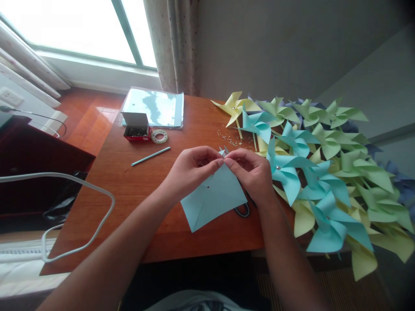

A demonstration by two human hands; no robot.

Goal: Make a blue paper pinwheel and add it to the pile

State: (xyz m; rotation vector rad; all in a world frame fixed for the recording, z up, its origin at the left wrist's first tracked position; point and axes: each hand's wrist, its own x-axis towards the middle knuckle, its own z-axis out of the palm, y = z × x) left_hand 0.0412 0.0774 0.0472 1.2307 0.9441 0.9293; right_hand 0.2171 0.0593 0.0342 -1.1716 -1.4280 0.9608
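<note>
A light blue paper square [212, 196] is held over the wooden table [136, 185], its top corner folded into small points. My left hand [194, 168] and my right hand [251, 172] meet at that corner, fingertips pinching the folded tips together. A small dark dot marks the paper's middle. Part of a dark looped object, perhaps scissors handles [242, 211], shows under the paper's right edge.
A heap of blue, yellow and green paper pinwheels [324, 172] covers the table's right side. Small silver beads [230, 138] lie scattered nearby. Farther left are a red box of pins [136, 126], a tape roll [159, 136], a blue stick [151, 156] and a clear folder [154, 107].
</note>
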